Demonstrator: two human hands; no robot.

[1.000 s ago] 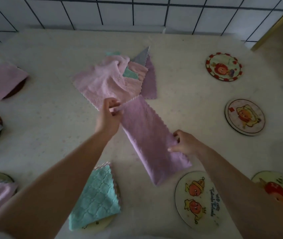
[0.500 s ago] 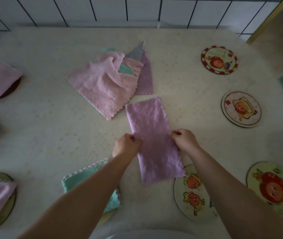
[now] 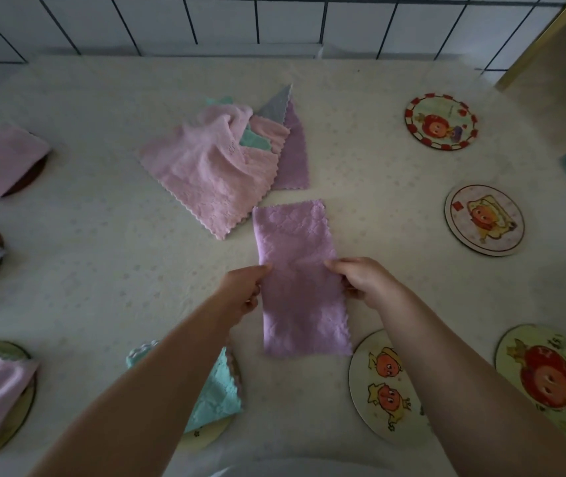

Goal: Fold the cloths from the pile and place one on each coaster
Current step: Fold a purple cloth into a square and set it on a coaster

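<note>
Now both hands, left (image 3: 240, 290) and right (image 3: 360, 282), pinch the long edges of the purple cloth (image 3: 300, 280) lying flat on the counter (image 3: 102, 253), so the next fold should bring the ends together evenly.

A table (image 3: 360, 108) under a cream cloth with a faint speckled pattern carries everything. Near its middle lies a loose pile of cloths (image 3: 226, 166), pink uppermost with teal, grey and purple edges showing. Just in front of the pile, apart from it, a purple cloth (image 3: 300, 304) lies flat as a long folded strip. On the right side sit four bare round coasters with cartoon prints: a red-bordered coaster (image 3: 440, 121), a yellow-figure coaster (image 3: 484, 220), a twin-figure coaster (image 3: 383, 387) whose rim touches the strip's near corner, and a red-figure coaster (image 3: 546, 373). On the left and near edge, further coasters lie under folded cloths.
</note>
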